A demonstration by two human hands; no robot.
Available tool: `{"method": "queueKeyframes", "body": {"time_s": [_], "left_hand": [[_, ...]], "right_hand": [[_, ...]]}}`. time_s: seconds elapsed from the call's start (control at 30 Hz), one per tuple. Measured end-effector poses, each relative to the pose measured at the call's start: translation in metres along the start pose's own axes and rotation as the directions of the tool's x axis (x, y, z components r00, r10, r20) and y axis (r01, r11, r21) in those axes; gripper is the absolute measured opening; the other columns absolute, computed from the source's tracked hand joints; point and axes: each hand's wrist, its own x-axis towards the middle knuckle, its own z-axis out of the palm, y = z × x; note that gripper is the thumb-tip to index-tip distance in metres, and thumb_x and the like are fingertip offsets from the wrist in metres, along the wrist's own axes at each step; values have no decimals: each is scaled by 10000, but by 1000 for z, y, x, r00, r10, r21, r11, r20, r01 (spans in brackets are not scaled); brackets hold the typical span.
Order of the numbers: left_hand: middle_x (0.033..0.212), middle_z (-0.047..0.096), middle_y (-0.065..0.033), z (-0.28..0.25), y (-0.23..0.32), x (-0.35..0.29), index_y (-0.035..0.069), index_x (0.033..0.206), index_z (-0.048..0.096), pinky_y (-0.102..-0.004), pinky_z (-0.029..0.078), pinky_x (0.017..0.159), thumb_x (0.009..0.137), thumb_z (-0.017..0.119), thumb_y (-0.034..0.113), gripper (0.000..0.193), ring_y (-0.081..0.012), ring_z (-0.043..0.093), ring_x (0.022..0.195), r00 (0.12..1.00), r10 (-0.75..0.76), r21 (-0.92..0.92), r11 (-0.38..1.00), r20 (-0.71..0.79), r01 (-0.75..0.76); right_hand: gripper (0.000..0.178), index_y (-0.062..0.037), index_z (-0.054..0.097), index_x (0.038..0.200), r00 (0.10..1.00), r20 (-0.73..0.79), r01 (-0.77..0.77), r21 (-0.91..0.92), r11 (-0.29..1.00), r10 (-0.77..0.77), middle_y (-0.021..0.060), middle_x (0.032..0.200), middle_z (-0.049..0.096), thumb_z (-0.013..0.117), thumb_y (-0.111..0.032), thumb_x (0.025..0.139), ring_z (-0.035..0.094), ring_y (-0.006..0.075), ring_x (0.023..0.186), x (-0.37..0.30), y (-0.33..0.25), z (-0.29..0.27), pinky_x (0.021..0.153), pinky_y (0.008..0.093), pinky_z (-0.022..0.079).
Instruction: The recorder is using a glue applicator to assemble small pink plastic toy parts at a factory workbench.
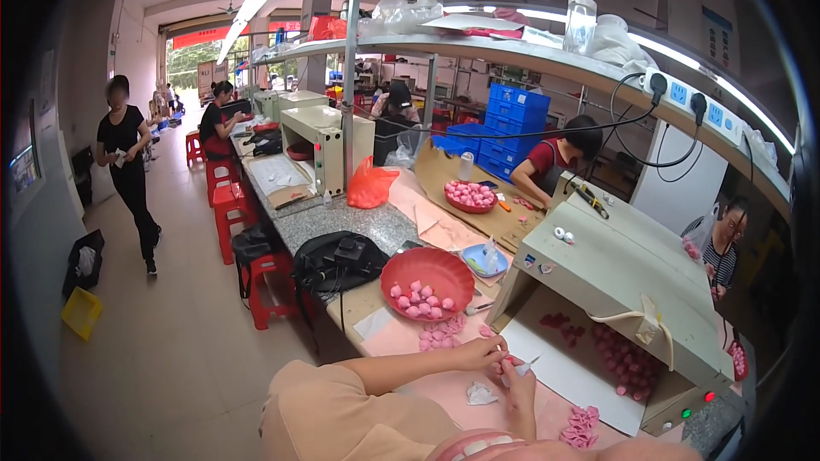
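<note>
My left hand [490, 356] is closed, fingertips pinching a small red-pink piece [507, 360]. Right against it, my right hand [519, 386] grips a small white squeeze bottle [523, 368] with a thin pointed tip. Both hands meet over the pink table cover, in front of an open-fronted metal box [598, 273]. A crumpled white tissue [481, 393] lies just below them. Flat pink pieces [439, 335] are spread to the left, and ruffled pink pieces [581, 427] are heaped near the right. A red bowl [408, 265] beyond holds several pink balls.
Inside the box lie many dark pink balls [628, 363]. Past the red bowl are a blue dish [484, 261], a black bag [340, 261] and another red bowl [461, 207] of pink balls. A shelf [512, 49] with a power strip hangs overhead. Other people work or walk nearby.
</note>
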Motion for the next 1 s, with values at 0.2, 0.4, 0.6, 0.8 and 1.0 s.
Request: {"method": "queueKeyframes", "body": {"time_s": [0.2,0.4,0.6,0.8,1.0], "left_hand": [[689,624,-137,11,-3,16,47,1021,472,-384,480,573,967,485,237,197,-293,633,625,995,39,-234,970,-90,-59],[723,664,-128,13,-10,33,34,1038,482,-372,509,645,973,477,265,240,-253,663,676,999,13,-185,983,-53,-22],[696,655,-107,23,-37,32,26,993,493,-344,508,585,973,478,251,226,-230,662,638,998,-1,-263,965,-70,-17],[688,643,-105,9,-27,28,18,988,489,-334,500,566,982,464,225,208,-190,649,599,998,-23,-397,917,50,41],[746,657,-110,15,-32,30,12,1000,491,-344,513,586,986,458,220,210,-196,653,619,999,-19,-404,914,46,36]], "right_hand": [[214,-21,593,1094,989,-44,-120,314,942,141,38,901,632,615,-138,916,595,114,761,7,-8,-3,668,222,499],[223,-5,582,1111,975,-39,-184,420,889,221,36,946,618,591,-140,934,594,99,792,17,-9,-9,700,218,520],[219,12,583,1085,978,-134,-142,148,979,162,49,920,622,597,-144,932,597,117,770,21,5,-7,683,228,510],[218,15,578,1079,972,-158,-152,150,977,176,53,894,615,581,-155,943,584,119,759,21,5,-6,678,236,509],[250,43,532,1126,968,-117,-195,198,960,221,146,1129,574,583,-105,931,588,209,1009,21,9,-16,864,322,507]]}}
